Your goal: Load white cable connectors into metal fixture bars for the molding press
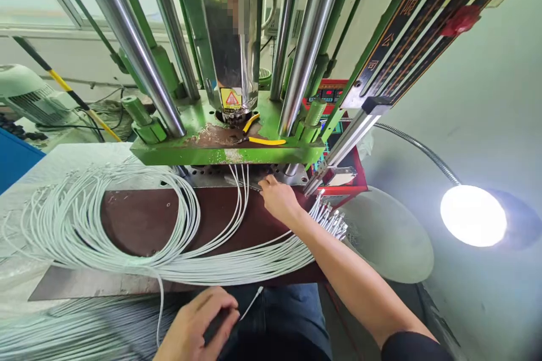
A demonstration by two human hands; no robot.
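Low in the view, my left hand (197,321) is curled, thumb facing fingers. A thin white cable (251,304) with a small tip comes out from its fingertips, and its other part runs down behind the hand. My right hand (277,194) reaches under the front edge of the green press plate (237,156), fingers bent together at the metal bed (212,176); what they grip is hidden. Just left of it, several white cables (240,197) run in under the plate. A large coiled bundle of white cables (237,268) lies across the brown board (139,214), its tipped ends under my right forearm.
Yellow-handled pliers (266,141) lie on the press plate. Steel columns (311,45) rise around it. A red control box (359,175) stands behind at right, near a lit lamp (473,215). More cables (63,327) lie at lower left.
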